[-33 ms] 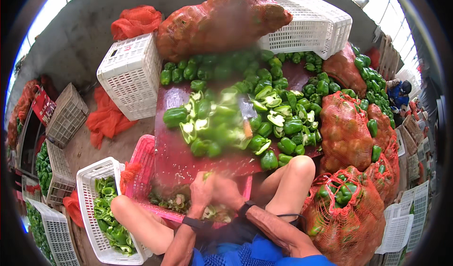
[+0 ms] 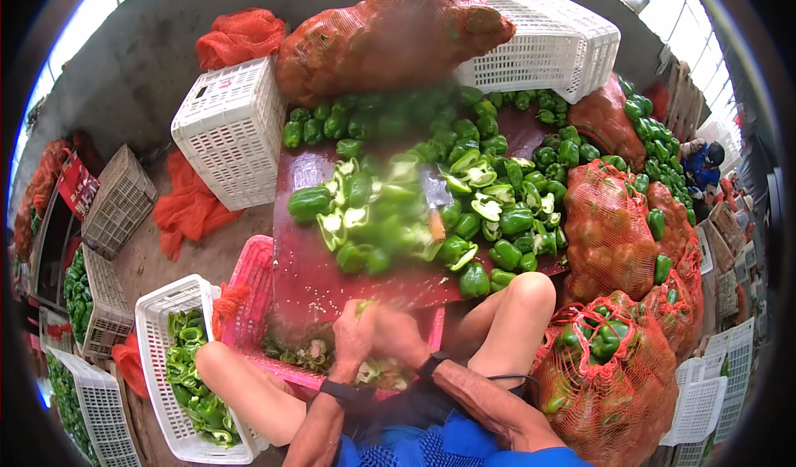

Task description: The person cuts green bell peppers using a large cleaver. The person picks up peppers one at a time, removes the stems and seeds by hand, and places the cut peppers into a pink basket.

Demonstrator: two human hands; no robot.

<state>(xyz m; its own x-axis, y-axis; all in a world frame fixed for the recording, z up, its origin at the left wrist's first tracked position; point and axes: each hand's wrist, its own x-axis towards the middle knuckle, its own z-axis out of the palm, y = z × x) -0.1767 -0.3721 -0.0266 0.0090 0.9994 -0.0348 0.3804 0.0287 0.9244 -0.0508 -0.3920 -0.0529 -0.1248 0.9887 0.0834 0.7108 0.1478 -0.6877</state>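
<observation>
My left hand (image 2: 351,334) is closed round a piece of green pepper (image 2: 363,306), of which only a bit shows above the fingers. Pressed close beside it, my right hand (image 2: 400,336) is curled shut; blur hides what its fingers hold. Both are over a pink crate (image 2: 251,280) with pepper cores and scraps (image 2: 308,356) inside, between my knees. Just beyond, on a dark red board (image 2: 307,289), lie halved green peppers (image 2: 477,175) and whole ones (image 2: 309,204). A knife (image 2: 435,189) with a wide blade and orange-brown handle rests among them.
At my left a white crate (image 2: 148,305) holds cut pepper pieces (image 2: 195,376). Another white crate (image 2: 228,131) stands by the board's far left corner. Full red mesh sacks (image 2: 609,231) crowd my right, one (image 2: 613,401) beside my knee. Farther right is a person in blue (image 2: 703,169).
</observation>
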